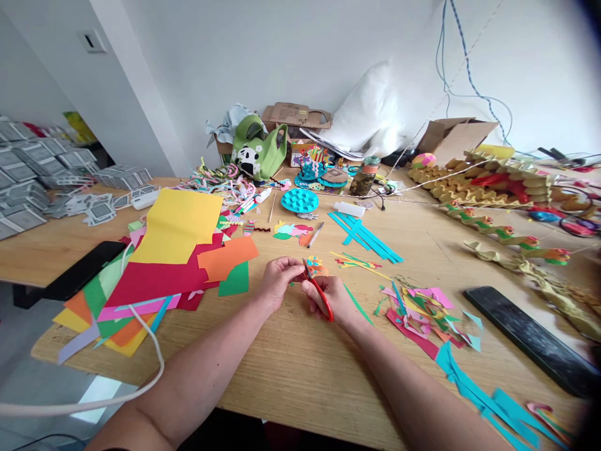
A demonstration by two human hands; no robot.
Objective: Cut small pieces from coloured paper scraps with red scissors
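Red-handled scissors (323,299) are in my right hand (334,294), fingers wrapped round the handles, blades pointing up and away from me. Close on the other side, my left hand (280,282) is pinched near the blades; what it holds is too small to make out. Small orange and yellow paper cut-outs (315,263) lie just beyond both hands. A green paper strip (357,304) passes beside my right wrist. Thin yellow and green strips (359,262) rest a bit farther off, and a pen (315,235) lies beside several coloured paper shapes (288,230).
Coloured sheets (162,275) are piled at left, with a white cable (159,351) across them. At right lie paper scraps (417,313), a black phone (526,335) and egg-carton strips (507,235). Blue strips (364,237), a blue plate (299,200) and a green bag (260,150) stand behind.
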